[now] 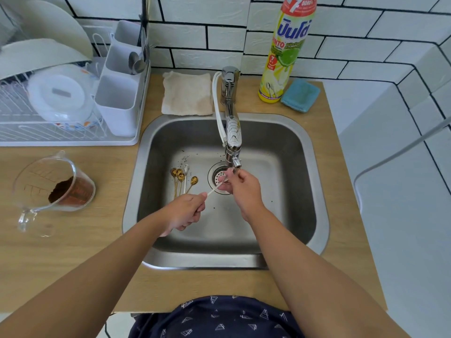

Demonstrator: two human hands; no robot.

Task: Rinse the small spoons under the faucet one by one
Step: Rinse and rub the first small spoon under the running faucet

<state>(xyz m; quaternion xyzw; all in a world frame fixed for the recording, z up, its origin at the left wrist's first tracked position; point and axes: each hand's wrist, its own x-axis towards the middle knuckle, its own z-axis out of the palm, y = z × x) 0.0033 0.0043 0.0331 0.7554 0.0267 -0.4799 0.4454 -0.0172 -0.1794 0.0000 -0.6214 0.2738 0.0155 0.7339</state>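
A white small spoon (216, 189) is held by its handle in my left hand (185, 211), its bowl end reaching under the faucet spout (233, 152) above the drain (216, 174). My right hand (240, 189) has its curled fingers round the spoon's bowl end right below the spout. Several gold small spoons (180, 178) and one silver spoon (186, 168) lie bunched on the sink floor, left of the drain. Running water is not clearly visible.
The steel sink (146, 191) is set in a wooden counter. A dish rack with a cutlery caddy (119, 93) stands at the left, a measuring cup with brown grounds (61, 186) lies tipped, a folded cloth (186, 93), a dish soap bottle (285, 52) and a blue sponge (300, 95) sit behind.
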